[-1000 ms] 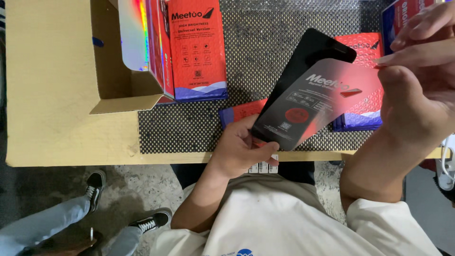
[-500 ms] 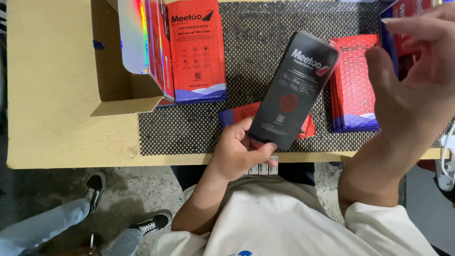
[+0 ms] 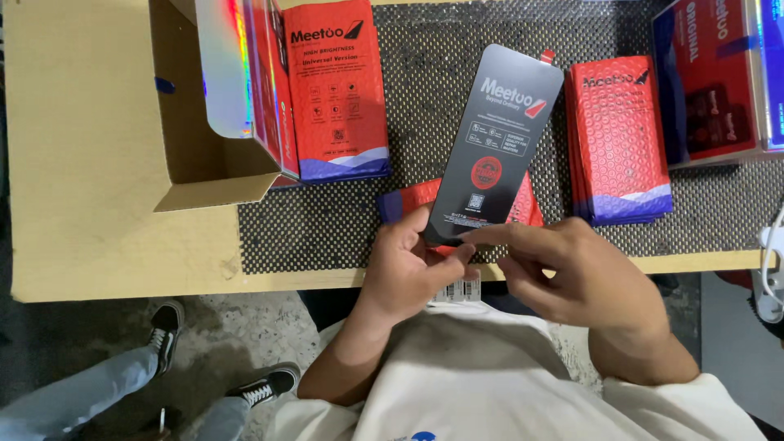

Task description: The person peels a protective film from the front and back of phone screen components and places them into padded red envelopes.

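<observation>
Black and flat, the slim card-backed package (image 3: pixel 496 147) stands up from the left hand (image 3: pixel 406 273), whose fingers are clamped on its bottom edge. Right hand (image 3: pixel 572 273) sits just beside that grip, forefinger touching the package's lower edge, other fingers loosely apart. Behind the grip lies a red pouch (image 3: pixel 457 204) on the dotted mat (image 3: pixel 327 220); a stack of red pouches (image 3: pixel 619 139) rests beyond the right hand.

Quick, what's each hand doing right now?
Left hand: closed on the bottom end of the black pack, holding it above the mat.
Right hand: holds nothing; index fingertip at the pack's bottom edge.
</observation>
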